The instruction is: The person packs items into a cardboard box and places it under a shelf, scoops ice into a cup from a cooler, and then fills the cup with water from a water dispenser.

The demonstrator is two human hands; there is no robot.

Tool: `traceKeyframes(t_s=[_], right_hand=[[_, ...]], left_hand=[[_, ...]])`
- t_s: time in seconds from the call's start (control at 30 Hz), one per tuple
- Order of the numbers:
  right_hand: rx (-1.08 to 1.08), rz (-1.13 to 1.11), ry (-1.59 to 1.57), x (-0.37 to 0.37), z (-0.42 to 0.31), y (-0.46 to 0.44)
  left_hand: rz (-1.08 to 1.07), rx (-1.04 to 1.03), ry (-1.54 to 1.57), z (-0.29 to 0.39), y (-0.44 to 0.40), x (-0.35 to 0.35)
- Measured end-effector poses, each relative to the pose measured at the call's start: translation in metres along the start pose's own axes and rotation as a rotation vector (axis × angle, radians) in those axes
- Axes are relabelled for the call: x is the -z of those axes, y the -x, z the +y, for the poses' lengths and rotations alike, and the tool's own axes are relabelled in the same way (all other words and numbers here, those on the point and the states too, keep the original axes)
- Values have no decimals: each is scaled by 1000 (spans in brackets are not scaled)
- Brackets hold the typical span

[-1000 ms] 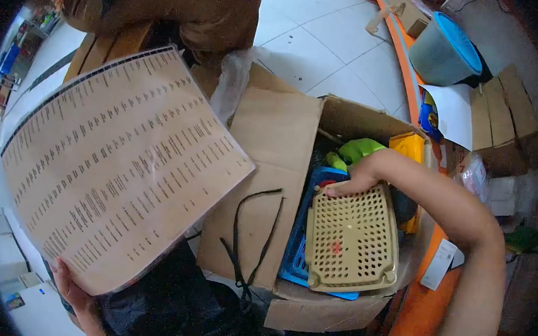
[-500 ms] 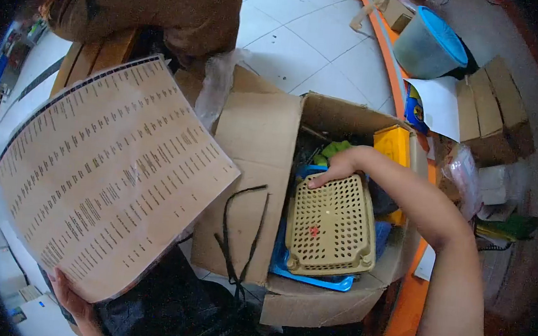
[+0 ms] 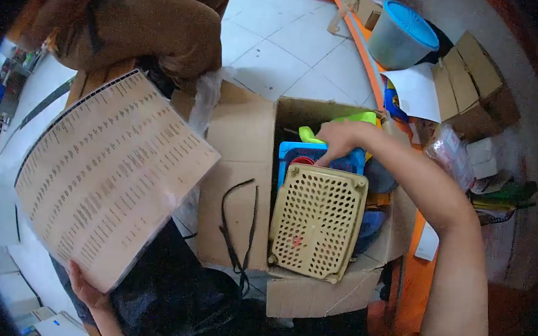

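Note:
My left hand (image 3: 87, 289) grips the lower edge of a large laminated sheet (image 3: 117, 175) printed with rows of small text. To the right stands an open cardboard box (image 3: 322, 298). Inside it, my right hand (image 3: 342, 139) is closed over the far rim of a blue plastic basket (image 3: 292, 149), thumb on the near side; its other fingers are partly hidden. A beige perforated plastic basket (image 3: 318, 219) lies bottom up over the near part of the blue one. Something red shows inside the blue basket. Bright green items (image 3: 308, 135) lie beside my right fingers.
Another person's leg (image 3: 147, 26) in brown trousers is at upper left. A black cord (image 3: 229, 228) lies over the box's left flap (image 3: 234, 127). Beyond the box are an orange beam (image 3: 361, 46), a blue-lidded bucket (image 3: 402, 36), more cardboard (image 3: 472, 76) and plastic-wrapped goods (image 3: 450, 154).
My right hand has left the beige basket's edge for the blue basket's rim. The beige basket has turned and sits nearer me; more of the blue basket's far end and green items show.

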State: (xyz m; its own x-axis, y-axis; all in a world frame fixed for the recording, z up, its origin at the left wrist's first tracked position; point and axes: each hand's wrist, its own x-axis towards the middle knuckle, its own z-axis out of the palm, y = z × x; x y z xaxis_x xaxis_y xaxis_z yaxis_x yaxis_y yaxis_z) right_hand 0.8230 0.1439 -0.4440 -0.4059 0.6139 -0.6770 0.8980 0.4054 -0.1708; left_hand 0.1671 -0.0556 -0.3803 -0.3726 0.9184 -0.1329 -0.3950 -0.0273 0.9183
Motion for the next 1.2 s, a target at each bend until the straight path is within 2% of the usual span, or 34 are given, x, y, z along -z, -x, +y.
traceKeyframes(t_s=[0.03, 0.23, 0.3, 0.33, 0.4, 0.43, 0.53, 0.63, 0.73, 0.77, 0.8, 0.83, 0.87, 0.9, 0.93, 0.97, 1.0, 1.03, 1.07, 1.1, 1.17, 1.2], right_hand=[[64, -29, -307, -2, 6, 3], [165, 195, -264, 41, -29, 64], [160, 345, -292, 49, -22, 89], [164, 417, -309, 49, -11, 105], [-32, 448, -433, 28, 24, 131], [-113, 501, -514, 9, 36, 147], [-342, 602, -705, -55, 57, 185], [-401, 818, -1078, -122, 71, 205], [-429, 1106, -1330, -180, 52, 218], [-443, 1067, -1391, -190, 44, 227], [-368, 1110, -1448, -190, 20, 237], [-320, 1179, -1477, -193, 8, 239], [-351, 1127, -1507, -194, -3, 247], [-328, 1215, -1553, -186, -24, 252], [-386, 1193, -1473, -202, -4, 246], [-349, 1199, -1526, -183, -20, 254], [-241, 1220, -1586, -157, -57, 260], [-302, 1195, -1576, -133, -86, 266], [-218, 1237, -1556, -129, -93, 260], [-179, 1200, -1523, -112, -112, 257], [-137, 1134, -1511, -76, -154, 252], [-110, 1079, -1560, -71, -117, 276]], left_hand=[[-50, 21, 8, -6, 2, 0], [-131, 33, 159, -30, -3, -15], [-242, 55, 226, -36, -9, -19], [-196, 29, 233, -37, -8, -23], [-113, -22, 259, -45, -9, -30], [-229, -26, 328, -50, -13, -22], [-346, 15, 438, -48, -5, -27], [-228, 17, 491, -42, -8, -23], [-217, -197, 215, -19, -15, -2], [-168, -267, 125, -3, -11, 1], [-131, -302, 87, 17, -2, 5], [-115, -294, 115, 34, 12, 8], [-112, -239, 213, 52, 38, 0], [-103, -184, 312, 71, 63, -7], [27, -126, 415, 87, 93, -23], [125, -78, 303, 88, 106, -16], [80, -76, 230, 79, 98, 39], [171, -77, 225, 79, 112, 43], [176, -140, 113, 76, 130, 43], [165, -140, 43, 59, 132, 76], [222, -36, 61, 47, 146, 100], [249, -34, 21, 30, 190, 51]])
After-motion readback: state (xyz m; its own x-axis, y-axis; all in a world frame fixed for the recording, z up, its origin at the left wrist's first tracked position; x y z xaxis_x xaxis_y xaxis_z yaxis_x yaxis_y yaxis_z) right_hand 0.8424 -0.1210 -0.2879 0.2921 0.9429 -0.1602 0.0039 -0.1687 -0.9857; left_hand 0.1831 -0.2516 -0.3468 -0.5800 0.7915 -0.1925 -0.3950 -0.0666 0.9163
